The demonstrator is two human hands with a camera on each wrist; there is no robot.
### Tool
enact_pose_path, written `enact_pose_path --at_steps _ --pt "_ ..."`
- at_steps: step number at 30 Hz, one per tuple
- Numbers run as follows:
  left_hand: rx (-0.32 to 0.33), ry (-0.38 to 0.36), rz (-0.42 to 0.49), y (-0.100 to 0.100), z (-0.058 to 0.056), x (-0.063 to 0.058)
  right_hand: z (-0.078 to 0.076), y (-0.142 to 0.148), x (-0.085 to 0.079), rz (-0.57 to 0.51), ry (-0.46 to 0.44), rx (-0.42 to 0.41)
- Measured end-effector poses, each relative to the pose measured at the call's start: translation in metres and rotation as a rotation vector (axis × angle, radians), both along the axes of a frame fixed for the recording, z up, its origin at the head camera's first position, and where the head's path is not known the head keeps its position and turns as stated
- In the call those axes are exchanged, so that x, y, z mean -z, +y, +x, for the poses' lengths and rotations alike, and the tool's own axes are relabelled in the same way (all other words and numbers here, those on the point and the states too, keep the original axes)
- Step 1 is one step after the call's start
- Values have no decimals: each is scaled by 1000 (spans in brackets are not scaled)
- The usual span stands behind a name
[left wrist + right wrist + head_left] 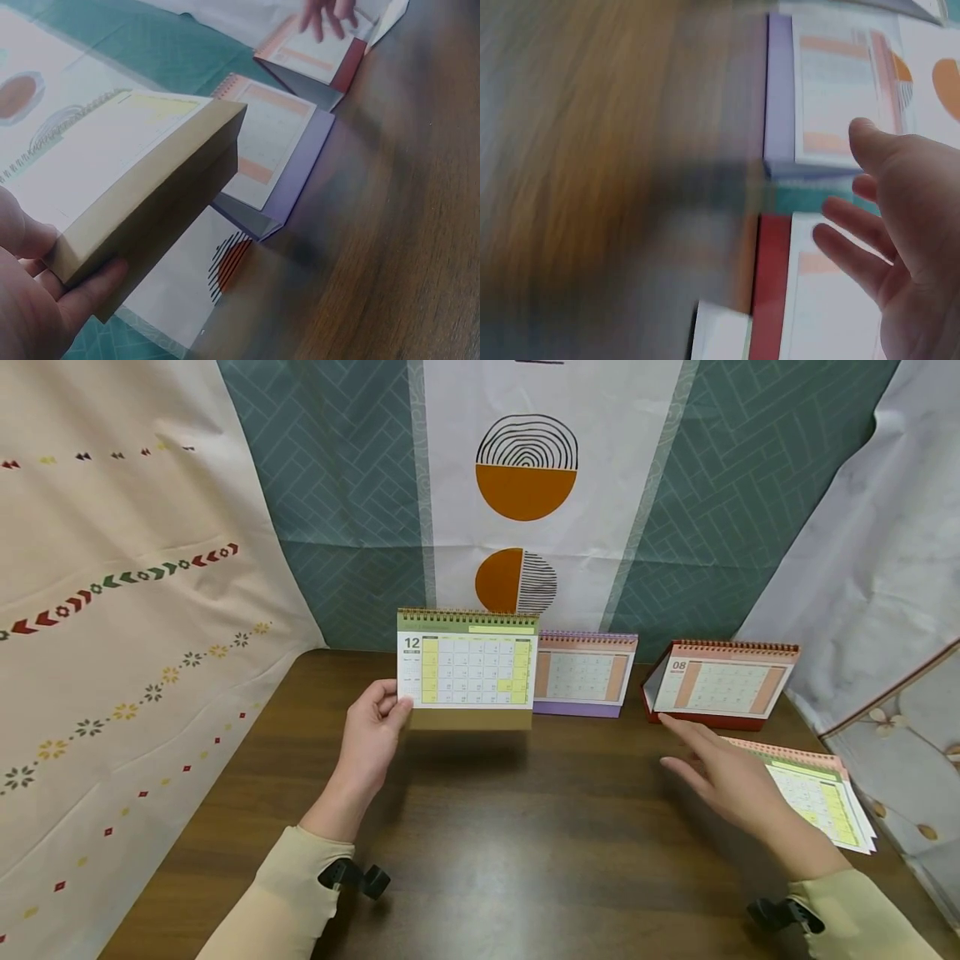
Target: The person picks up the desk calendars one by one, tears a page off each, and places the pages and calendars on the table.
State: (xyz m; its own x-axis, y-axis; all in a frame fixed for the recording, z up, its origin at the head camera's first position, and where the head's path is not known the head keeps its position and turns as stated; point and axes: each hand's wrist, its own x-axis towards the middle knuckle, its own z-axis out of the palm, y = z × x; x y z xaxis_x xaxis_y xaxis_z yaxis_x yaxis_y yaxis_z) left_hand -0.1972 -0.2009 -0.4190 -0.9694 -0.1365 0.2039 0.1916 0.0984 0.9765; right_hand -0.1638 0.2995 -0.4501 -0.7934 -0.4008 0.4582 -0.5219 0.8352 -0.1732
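Observation:
My left hand grips a desk calendar with an olive base and green header, showing month 12, by its lower left corner. It is raised off the table, with a shadow below. In the left wrist view, thumb in front and fingers underneath hold the calendar's base. At the right, my right hand hovers with fingers extended, holding nothing. Nearest to it stands a red-based calendar marked 08. The right wrist view shows the spread hand in front of the calendars.
A purple-based calendar stands between the olive and red ones, partly hidden behind the olive one. Loose calendar sheets lie at the right, partly under my right forearm in view. Patterned cloths hang behind the brown table.

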Motion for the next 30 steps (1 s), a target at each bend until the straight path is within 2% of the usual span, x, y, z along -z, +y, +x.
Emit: enact_pose_path --at_steps 7,15,20,26,30 --pt "4 -7 0 -1 -1 0 -11 -38 3 -54 1 -15" --pt "-6 -2 2 -3 -2 -1 -19 -66 3 -55 -5 -23" --pt "-12 -4 -5 -2 -2 0 -23 -86 3 -96 -9 -38" --pt "-22 -10 -18 -6 -2 0 -32 -125 -4 -137 -7 -59" --pt "-24 1 -9 -7 -2 -1 -38 -152 -11 -152 -51 -44"
